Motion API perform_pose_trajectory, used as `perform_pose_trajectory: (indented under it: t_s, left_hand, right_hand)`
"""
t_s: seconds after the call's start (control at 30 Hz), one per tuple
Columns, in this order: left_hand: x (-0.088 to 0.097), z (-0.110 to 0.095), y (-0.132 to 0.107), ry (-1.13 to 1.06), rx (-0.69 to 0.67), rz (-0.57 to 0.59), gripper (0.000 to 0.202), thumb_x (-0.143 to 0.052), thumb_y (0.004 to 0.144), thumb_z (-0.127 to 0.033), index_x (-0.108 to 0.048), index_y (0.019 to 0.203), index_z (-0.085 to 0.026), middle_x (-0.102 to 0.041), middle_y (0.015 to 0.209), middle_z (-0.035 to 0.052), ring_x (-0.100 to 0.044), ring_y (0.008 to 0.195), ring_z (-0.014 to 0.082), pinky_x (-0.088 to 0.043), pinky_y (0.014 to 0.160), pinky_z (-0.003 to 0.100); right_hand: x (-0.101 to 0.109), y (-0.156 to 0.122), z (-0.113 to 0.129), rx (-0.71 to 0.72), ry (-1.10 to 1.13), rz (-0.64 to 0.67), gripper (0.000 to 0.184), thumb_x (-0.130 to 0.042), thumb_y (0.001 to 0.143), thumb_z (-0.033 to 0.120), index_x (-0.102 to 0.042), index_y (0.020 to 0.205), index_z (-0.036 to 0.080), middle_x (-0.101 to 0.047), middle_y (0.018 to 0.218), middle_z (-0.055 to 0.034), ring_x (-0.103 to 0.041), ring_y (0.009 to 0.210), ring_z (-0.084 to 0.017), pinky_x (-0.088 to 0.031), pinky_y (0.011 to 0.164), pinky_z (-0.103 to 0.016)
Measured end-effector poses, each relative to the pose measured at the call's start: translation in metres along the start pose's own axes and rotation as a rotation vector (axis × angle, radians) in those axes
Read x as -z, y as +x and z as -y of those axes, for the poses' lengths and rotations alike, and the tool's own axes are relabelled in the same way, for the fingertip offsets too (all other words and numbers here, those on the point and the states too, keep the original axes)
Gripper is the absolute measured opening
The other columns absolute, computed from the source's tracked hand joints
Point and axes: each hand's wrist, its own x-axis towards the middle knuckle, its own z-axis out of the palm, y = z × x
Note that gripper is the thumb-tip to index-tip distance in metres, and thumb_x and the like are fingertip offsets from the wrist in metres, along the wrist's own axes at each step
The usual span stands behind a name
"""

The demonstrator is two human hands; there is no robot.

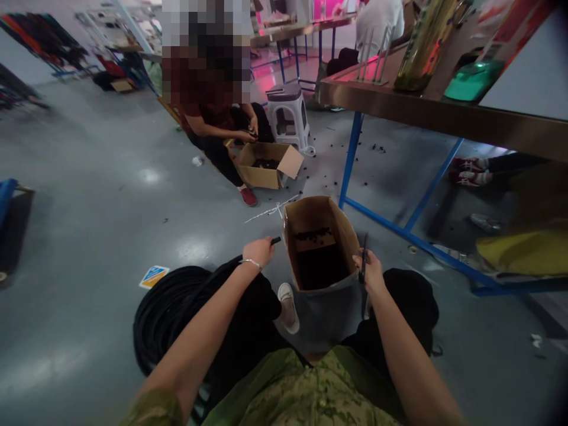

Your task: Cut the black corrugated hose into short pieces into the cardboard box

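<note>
My left hand (261, 252) is closed around a length of black cord (276, 240), and a short end of it sticks out to the right beside the box. A thick coil of similar black cord (162, 313) hangs over my left thigh. In my right hand (371, 272) is a pair of dark scissors (364, 263), held upright at the box's right edge. The tall, open cardboard box (344, 225) stands on the floor between my knees. Small black pieces (315, 235) lie inside it, and its lower part is too dark to make out.
Ahead, a seated person (208, 118) works over a smaller cardboard box (260, 176), near a plastic stool (288, 112). To the right stands a table (426, 109) with blue legs. Black bits and a white string (270, 211) lie on the floor, with a printed card (154, 276) at left.
</note>
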Motion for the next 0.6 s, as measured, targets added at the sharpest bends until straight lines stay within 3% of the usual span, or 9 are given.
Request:
perform_pose_trajectory:
  t_s: [0.07, 0.17, 0.27, 0.33, 0.47, 0.6]
  left_hand:
    - [0.01, 0.013, -0.023, 0.003, 0.04, -0.087, 0.043, -0.035, 0.097, -0.039, -0.057, 0.128, -0.019, -0.071, 0.104, 0.0162, -0.069, 0.092, 0.0282, -0.051, 0.078, 0.038]
    - [0.011, 0.038, -0.065, -0.023, 0.093, -0.194, 0.044, -0.035, 0.097, -0.04, -0.055, 0.131, -0.019, -0.071, 0.106, 0.0145, -0.069, 0.092, 0.0271, -0.05, 0.078, 0.035]
    - [-0.005, 0.062, -0.102, -0.096, 0.094, -0.322, 0.04, -0.04, 0.094, -0.036, -0.059, 0.125, -0.021, -0.071, 0.11, 0.0112, -0.068, 0.092, 0.0251, -0.05, 0.076, 0.032]
    - [-0.021, 0.071, -0.118, -0.196, 0.093, -0.465, 0.037, -0.041, 0.092, -0.036, -0.061, 0.122, -0.023, -0.07, 0.113, 0.0082, -0.068, 0.091, 0.0225, -0.05, 0.075, 0.029]
    - [-0.043, 0.067, -0.129, -0.37, 0.133, -0.658, 0.036, -0.038, 0.093, -0.035, -0.061, 0.118, -0.022, -0.071, 0.109, 0.0067, -0.067, 0.093, 0.0211, -0.05, 0.075, 0.028]
    - [-0.047, 0.05, -0.126, -0.353, 0.071, -0.6, 0.036, -0.04, 0.091, -0.03, -0.06, 0.119, -0.021, -0.069, 0.109, 0.0077, -0.066, 0.091, 0.0211, -0.05, 0.076, 0.028]
  right_hand:
    - [0.01, -0.018, 0.018, -0.014, 0.18, 0.046, 0.056, -0.077, 0.061, 0.048, -0.059, 0.107, 0.021, -0.055, 0.065, 0.0049, -0.052, 0.057, -0.014, -0.039, 0.053, -0.025]
    - [0.042, -0.05, 0.037, 0.081, 0.392, 0.146, 0.048, -0.074, 0.068, 0.043, -0.06, 0.11, 0.025, -0.059, 0.075, 0.002, -0.055, 0.065, -0.015, -0.043, 0.06, -0.028]
    - [0.084, -0.081, 0.035, 0.208, 0.568, 0.239, 0.042, -0.071, 0.07, 0.045, -0.063, 0.108, 0.03, -0.056, 0.072, 0.0017, -0.051, 0.064, -0.015, -0.043, 0.064, -0.032]
    - [0.106, -0.097, 0.027, 0.206, 0.636, 0.211, 0.036, -0.067, 0.073, 0.048, -0.065, 0.105, 0.032, -0.051, 0.07, 0.0017, -0.047, 0.061, -0.014, -0.042, 0.063, -0.033]
    - [0.126, -0.109, 0.02, 0.192, 0.695, 0.092, 0.029, -0.058, 0.079, 0.051, -0.066, 0.103, 0.037, -0.04, 0.068, 0.0029, -0.039, 0.058, -0.014, -0.039, 0.062, -0.032]
    - [0.123, -0.107, 0.029, 0.209, 0.698, 0.037, 0.026, -0.056, 0.08, 0.051, -0.067, 0.101, 0.039, -0.04, 0.072, 0.0024, -0.041, 0.062, -0.015, -0.041, 0.065, -0.033]
